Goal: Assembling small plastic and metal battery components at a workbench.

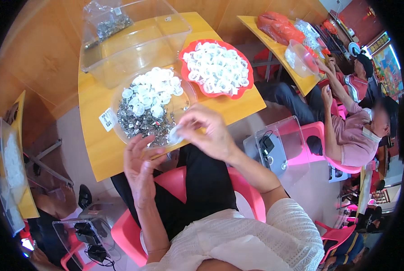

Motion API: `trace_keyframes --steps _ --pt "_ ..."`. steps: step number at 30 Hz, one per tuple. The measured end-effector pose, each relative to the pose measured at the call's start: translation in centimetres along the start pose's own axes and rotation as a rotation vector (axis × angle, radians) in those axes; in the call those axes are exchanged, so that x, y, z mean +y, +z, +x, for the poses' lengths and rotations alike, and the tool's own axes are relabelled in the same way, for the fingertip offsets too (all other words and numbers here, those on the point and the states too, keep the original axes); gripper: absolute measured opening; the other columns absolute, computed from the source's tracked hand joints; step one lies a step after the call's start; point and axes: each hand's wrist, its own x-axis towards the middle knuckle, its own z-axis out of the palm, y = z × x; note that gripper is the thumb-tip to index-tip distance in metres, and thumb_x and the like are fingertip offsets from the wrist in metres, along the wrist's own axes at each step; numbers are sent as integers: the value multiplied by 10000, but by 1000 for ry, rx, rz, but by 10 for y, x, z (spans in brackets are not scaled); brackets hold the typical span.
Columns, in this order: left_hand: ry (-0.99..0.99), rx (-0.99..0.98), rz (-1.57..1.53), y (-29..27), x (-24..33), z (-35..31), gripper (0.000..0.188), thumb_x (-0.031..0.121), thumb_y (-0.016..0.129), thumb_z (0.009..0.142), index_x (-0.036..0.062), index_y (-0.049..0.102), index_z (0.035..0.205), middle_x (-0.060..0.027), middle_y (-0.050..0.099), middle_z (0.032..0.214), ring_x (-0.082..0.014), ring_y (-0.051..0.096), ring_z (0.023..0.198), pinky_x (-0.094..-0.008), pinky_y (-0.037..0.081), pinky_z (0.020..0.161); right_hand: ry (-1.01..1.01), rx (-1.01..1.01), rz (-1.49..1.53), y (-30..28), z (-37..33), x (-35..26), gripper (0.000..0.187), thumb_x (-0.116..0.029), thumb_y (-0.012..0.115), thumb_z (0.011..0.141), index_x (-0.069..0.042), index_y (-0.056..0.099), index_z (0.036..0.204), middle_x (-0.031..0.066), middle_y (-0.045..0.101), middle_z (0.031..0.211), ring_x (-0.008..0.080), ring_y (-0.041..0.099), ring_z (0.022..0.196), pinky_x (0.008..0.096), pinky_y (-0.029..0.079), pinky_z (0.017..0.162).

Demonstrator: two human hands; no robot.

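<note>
A white disc (175, 135) is pinched between the thumb and fingertips of the right hand (202, 128), above the clear basin (190, 91) set at the near edge of the yellow table (94, 151). The left hand (141, 165) is held at the basin's near rim, its fingers spread and half curled. Within the basin, white discs (154, 88) are heaped on the far side and small metal parts (141, 118) are strewn nearer the hands. More discs are piled in a red scalloped dish (218, 95) by the table's right edge. A clear bin (134, 61) is stood at the far-left corner.
</note>
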Motion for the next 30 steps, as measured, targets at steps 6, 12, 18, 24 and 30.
trace_keyframes --steps 6,12,18,24,30 --pt "179 416 296 -54 12 24 205 124 551 887 7 550 1055 -72 598 878 -108 577 730 -222 478 617 -110 486 -253 -87 46 30 47 8 649 732 -2 628 773 44 625 728 88 570 662 225 465 623" --pt "260 492 546 -90 1 55 171 82 595 856 -13 576 996 -37 598 789 -66 553 651 -183 451 572 74 633 -625 -136 73 57 138 -103 686 713 2 656 798 99 641 662 153 606 610 288 480 609" --pt "242 447 573 -86 -3 55 153 69 588 857 -25 584 976 -31 589 794 -53 536 647 -177 450 572 71 457 -950 -143 83 69 168 -147 677 734 -39 669 862 150 659 771 297 645 719 379 496 670" --pt "248 461 586 -91 -5 51 149 53 581 856 -28 583 981 -31 585 784 -60 535 647 -180 452 582 -102 544 -934 -109 69 48 147 -61 642 761 -19 647 901 123 642 831 227 616 631 322 484 608" --pt "275 463 609 -89 -4 50 144 40 575 852 -24 588 980 -36 584 774 -70 542 649 -188 457 588 -137 121 -637 -25 47 29 108 -16 634 754 -17 635 862 97 629 773 185 602 644 283 466 582"
